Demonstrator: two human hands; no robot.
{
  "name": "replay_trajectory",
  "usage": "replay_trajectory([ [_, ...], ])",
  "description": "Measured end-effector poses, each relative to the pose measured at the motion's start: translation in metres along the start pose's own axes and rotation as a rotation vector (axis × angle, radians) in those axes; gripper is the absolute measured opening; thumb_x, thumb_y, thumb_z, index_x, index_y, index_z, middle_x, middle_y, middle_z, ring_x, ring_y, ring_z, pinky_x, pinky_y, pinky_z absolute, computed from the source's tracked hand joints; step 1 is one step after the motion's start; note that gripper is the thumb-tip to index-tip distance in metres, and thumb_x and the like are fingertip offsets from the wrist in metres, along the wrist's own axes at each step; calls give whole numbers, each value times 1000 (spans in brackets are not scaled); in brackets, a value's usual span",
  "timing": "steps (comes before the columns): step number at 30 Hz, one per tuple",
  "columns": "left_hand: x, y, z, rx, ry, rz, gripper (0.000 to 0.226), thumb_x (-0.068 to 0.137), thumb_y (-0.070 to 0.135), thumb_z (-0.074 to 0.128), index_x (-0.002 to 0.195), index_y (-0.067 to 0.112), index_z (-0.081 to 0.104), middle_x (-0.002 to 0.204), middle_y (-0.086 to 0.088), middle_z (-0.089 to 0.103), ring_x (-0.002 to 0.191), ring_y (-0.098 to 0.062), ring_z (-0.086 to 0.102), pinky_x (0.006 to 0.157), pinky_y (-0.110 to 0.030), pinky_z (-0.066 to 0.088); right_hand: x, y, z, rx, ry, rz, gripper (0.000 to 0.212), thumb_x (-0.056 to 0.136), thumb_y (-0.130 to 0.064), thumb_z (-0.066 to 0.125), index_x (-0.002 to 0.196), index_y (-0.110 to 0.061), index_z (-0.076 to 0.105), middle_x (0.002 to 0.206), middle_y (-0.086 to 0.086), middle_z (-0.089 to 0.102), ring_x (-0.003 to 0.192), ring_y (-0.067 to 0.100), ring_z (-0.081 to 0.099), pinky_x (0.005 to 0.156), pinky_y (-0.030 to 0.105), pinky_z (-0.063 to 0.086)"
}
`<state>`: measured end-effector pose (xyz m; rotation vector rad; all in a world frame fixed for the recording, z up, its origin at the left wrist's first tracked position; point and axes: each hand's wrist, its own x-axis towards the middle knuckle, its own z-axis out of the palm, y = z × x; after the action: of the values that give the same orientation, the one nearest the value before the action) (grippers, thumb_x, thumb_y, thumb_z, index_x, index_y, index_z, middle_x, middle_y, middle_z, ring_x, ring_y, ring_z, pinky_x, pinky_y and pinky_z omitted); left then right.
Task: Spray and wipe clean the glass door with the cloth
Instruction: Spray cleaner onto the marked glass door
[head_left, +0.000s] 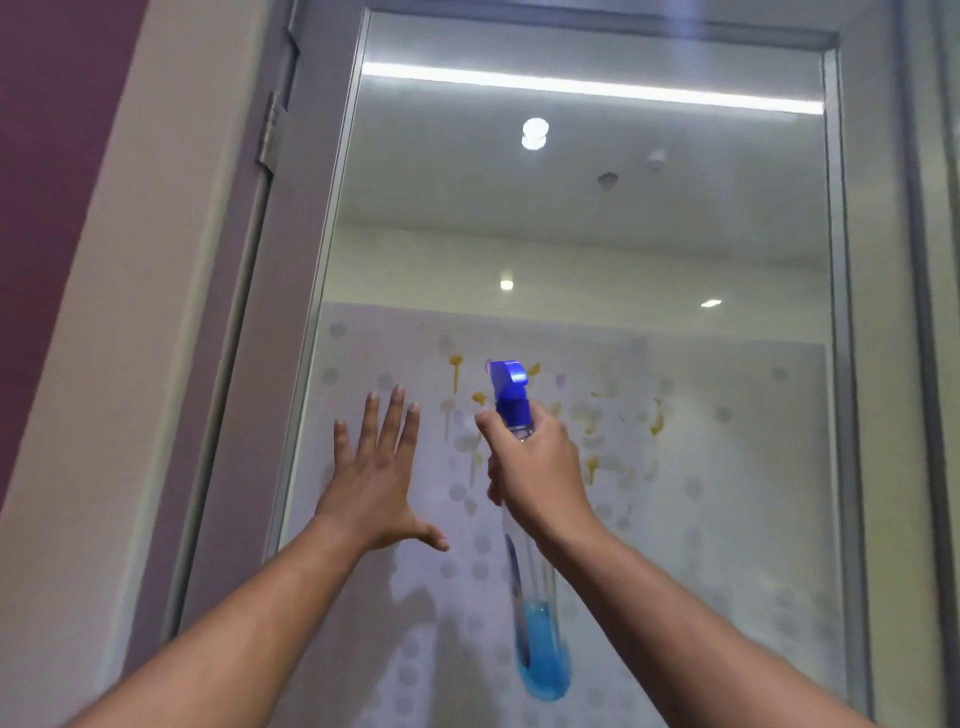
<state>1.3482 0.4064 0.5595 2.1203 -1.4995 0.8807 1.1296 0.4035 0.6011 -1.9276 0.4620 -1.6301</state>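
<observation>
Right hand (535, 462): centre of the frame, fingers curled round the neck of a spray bottle (537, 644), forefinger near the trigger under the blue spray head (508, 382). Bottle clear, hanging down and slightly right from the grip; blue liquid pooled in its lowest part, lower centre of the frame. Nozzle points toward the glass.

Left hand (376, 478): left of centre, holding nothing, fingers straight and spread wide, thumb out to the right, palm toward the glass; whether it touches the pane cannot be told.

Glass door (571, 234): fills the middle and right of the frame. Lower half frosted with a pattern of pale dots; upper half clear, showing ceiling lights and a bright light strip across the top.

Stains (655, 418): yellow-orange drips and smears on the frosted part, above and to the right of the spray head.

Door frame (844, 312): grey metal, round the pane.

Hinge (270, 132): upper left.

Wall (62, 156): far left, dark red beside pale trim.
</observation>
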Motion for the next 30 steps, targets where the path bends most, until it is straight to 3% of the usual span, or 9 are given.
replay_trajectory([
  [4,2,4,-3,27,-43,-31,176,48,102,65,154,15,-45,158,-9,-59,150,-41,-48,127,-73,-9,20,-20,33,-23,-10,-45,27,93,-43,63,79,-21,55,66,2,57,62,27,56,70,55,59],
  [6,3,6,-5,31,-61,-49,176,50,99,70,153,16,-47,158,-9,-59,150,-40,-49,127,-74,-8,30,-28,47,-70,15,-76,28,94,-45,62,77,-24,53,68,1,59,62,28,59,66,49,59],
  [11,1,8,-10,41,-86,-50,173,52,98,70,153,20,-47,158,-9,-59,150,-40,-48,127,-74,-8,44,-30,64,-132,16,-87,30,99,-51,59,91,-22,59,72,-5,58,59,11,51,54,27,37],
  [16,0,8,-11,49,-94,-57,173,51,100,68,150,20,-51,156,-7,-62,150,-39,-48,127,-73,-6,48,-32,61,-153,36,-109,31,99,-55,57,88,-26,58,75,-5,61,63,13,56,58,31,45],
  [19,0,6,-11,70,-90,-58,174,49,103,63,149,19,-51,155,-8,-62,150,-40,-49,128,-73,-6,52,-35,40,-126,79,-120,34,98,-57,57,85,-27,55,74,-3,61,68,24,65,68,44,61],
  [22,-1,3,-9,75,-82,-53,175,46,106,59,151,16,-49,156,-8,-61,149,-39,-50,128,-72,-8,57,-32,4,-84,152,-110,36,97,-55,59,81,-24,57,70,-1,61,73,35,70,73,56,63],
  [27,0,2,-8,70,-88,-48,177,43,109,54,148,15,-52,154,-6,-63,148,-37,-53,128,-71,-10,65,-17,-66,-99,325,-75,39,95,-54,61,78,-20,56,67,3,63,70,39,70,76,57,61],
  [30,0,2,-8,57,-88,-42,177,42,109,55,148,15,-51,155,-6,-63,147,-36,-54,127,-71,-11,67,-2,-106,-126,420,-21,46,93,-56,61,78,-13,55,64,6,61,60,37,68,61,48,61],
])
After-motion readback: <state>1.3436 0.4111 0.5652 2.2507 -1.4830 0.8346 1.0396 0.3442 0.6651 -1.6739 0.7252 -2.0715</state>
